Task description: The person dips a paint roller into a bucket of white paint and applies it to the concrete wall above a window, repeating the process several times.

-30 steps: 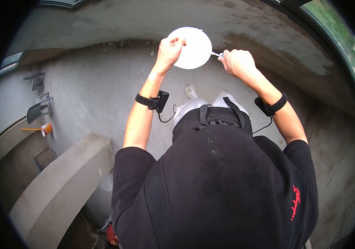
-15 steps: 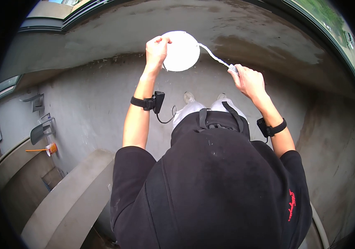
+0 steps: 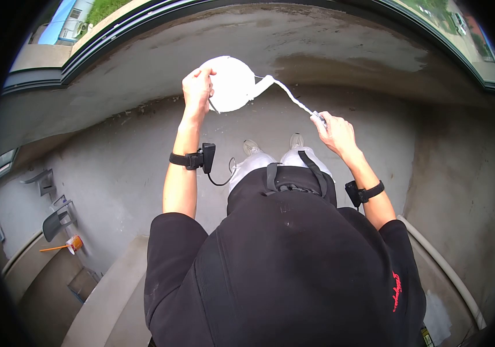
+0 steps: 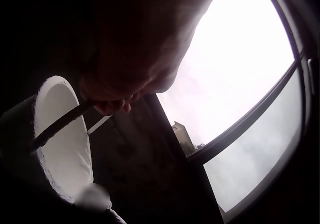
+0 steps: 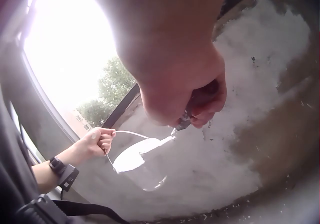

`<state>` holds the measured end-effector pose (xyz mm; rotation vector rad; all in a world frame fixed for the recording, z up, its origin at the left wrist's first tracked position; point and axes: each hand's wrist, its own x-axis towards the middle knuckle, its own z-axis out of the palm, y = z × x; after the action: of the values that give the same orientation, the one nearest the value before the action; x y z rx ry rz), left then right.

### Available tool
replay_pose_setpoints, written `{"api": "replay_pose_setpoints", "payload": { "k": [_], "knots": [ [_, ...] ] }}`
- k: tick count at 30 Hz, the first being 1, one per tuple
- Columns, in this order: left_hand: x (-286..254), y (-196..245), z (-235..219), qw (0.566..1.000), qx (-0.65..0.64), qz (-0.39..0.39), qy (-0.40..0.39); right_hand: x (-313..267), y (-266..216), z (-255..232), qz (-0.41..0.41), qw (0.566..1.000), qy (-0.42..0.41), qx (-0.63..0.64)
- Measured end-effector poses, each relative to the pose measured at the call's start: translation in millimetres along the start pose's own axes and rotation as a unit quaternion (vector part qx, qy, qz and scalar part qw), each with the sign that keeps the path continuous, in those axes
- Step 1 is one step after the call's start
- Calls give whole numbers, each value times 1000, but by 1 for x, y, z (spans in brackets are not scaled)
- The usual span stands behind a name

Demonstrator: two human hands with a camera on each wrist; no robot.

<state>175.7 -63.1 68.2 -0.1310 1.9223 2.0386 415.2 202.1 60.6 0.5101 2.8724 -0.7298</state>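
Your left grip (image 3: pixel 197 89) holds the handle (image 4: pixel 62 125) of the white bucket (image 3: pixel 233 89) hanging below it, your right grip (image 3: pixel 337 132) clasps the roller (image 3: pixel 263 86), and the bucket could swing and spill if that roller knocks it sideways.

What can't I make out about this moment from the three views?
Bucket, head view: inside overexposed to plain white.
Bucket, left wrist view: outer wall lost in darkness.
Tool, right wrist view: grip partly hidden by the right hand.
Red lettering, head view: too small to read.
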Motion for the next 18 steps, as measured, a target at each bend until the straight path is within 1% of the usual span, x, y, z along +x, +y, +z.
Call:
{"api": "replay_pose_setpoints", "payload": {
  "k": [3, 5, 7, 8, 9, 11, 12, 15, 16, 18],
  "knots": [
    [2, -2, -4, 1000, -26, -11, 7, -11, 8, 9, 59, 996, -6, 67],
    [2, -2, -6, 999, -32, -7, 9, -15, 16, 17, 89, 988, 13, 124],
    [5, -8, -10, 999, -39, -16, 5, -14, 27, 29, 124, 980, 26, 150],
    [6, -11, -13, 999, -33, -18, 6, -11, 28, 29, 150, 976, 7, 156],
    [6, -11, -14, 999, -28, -22, 7, -6, 36, 36, 152, 976, 12, 152],
    [4, -8, -13, 999, -25, -32, 12, 12, 65, 63, 152, 960, 75, 223],
    [4, -8, -13, 999, -17, -37, 7, 26, 85, 86, 163, 950, 79, 254],
    [2, -8, -14, 999, 4, -44, -1, 67, 92, 93, 217, 913, 91, 332],
    [0, -8, -14, 999, 20, -48, -4, 82, 95, 93, 215, 914, 91, 333],
    [0, -4, -12, 998, 39, -54, 4, 117, 105, 99, 221, 916, 127, 311]
  ]
}}
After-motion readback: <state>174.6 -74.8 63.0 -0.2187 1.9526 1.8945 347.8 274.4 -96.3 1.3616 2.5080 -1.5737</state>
